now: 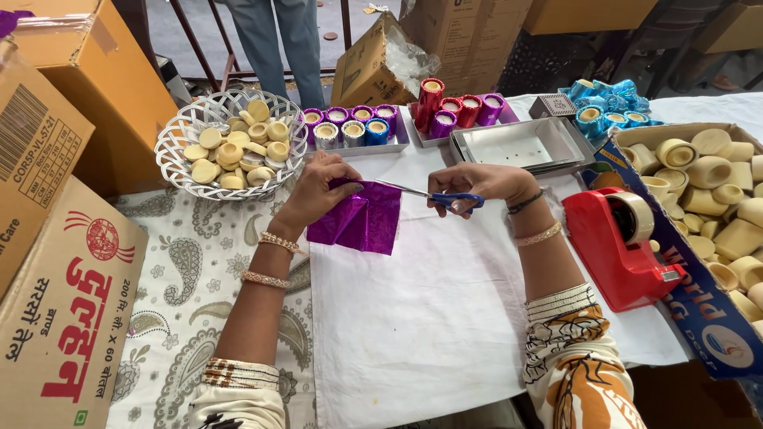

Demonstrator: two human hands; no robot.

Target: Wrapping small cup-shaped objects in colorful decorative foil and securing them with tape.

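Note:
My left hand [318, 189] pinches the top edge of a folded sheet of shiny purple foil [362, 221], which hangs over a white paper sheet [429, 318] on the table. My right hand [477, 184] grips blue-handled scissors [445, 199] whose blades point left and meet the foil's upper right edge. Both wrists wear bangles, and the sleeves are patterned.
A white woven basket [176, 149] of pale round cups stands at the back left. Metal trays [397, 143] hold foil-wrapped cups; an empty steel tray [517, 147] sits beside them. A red tape dispenser [624, 242] and a box of plain cups [707, 191] are right. Cardboard boxes [63, 318] line the left. A person's legs [282, 40] stand behind.

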